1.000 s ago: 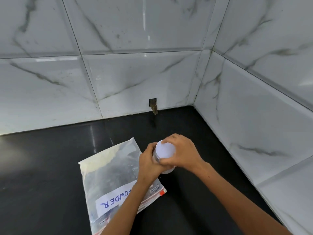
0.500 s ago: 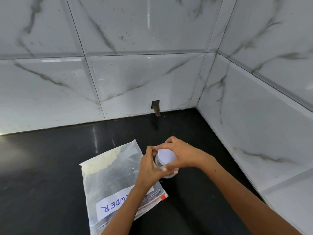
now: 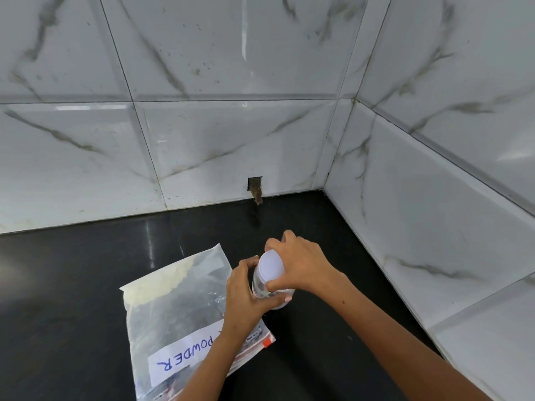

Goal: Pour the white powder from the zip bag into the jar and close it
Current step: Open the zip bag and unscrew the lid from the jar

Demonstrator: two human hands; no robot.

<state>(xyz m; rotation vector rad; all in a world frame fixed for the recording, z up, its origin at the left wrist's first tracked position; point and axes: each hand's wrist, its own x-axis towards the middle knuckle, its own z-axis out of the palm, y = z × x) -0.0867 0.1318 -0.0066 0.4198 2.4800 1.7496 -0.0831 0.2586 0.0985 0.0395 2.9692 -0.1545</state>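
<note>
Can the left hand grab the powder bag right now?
Probably not straight away: the left hand is wrapped around the jar. The zip bag lies flat right beside it, uncovered, so letting go first should do it.

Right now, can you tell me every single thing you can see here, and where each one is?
Clear plastic zip bag with a white label reading POWDER: one, see-through with pale powder at its far end, lying flat on the counter, left of the jar.
Small clear jar: one, see-through, held between both hands beside the bag.
Round white lid: one, white, on top of the jar.
Shiny black counter: one, black, under everything.
White marble-look wall tiles: many, white with grey veins, behind and to the right.
Small hole in the wall: one, brownish, just above the counter.
Left hand: one, gripping the jar's side.
Right hand: one, on the lid.
</note>
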